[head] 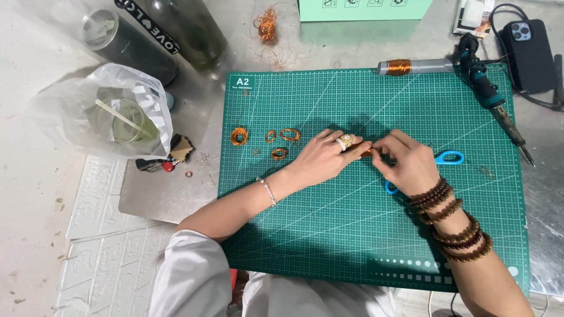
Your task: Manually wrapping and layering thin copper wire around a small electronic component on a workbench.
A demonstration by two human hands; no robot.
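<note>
Grip: left hand (322,157) and right hand (407,162) pinch a small copper coil (366,152), fingers closed.
Risk: wire may spring loose; blue scissors (447,157) lie just right.

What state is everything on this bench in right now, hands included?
left hand: pinching a small copper piece
right hand: pinching the same piece
copper wire coils: loose on the green cutting mat
blue scissors: lying flat, partly hidden
soldering iron: lying down, unheld
phone: face down
</note>
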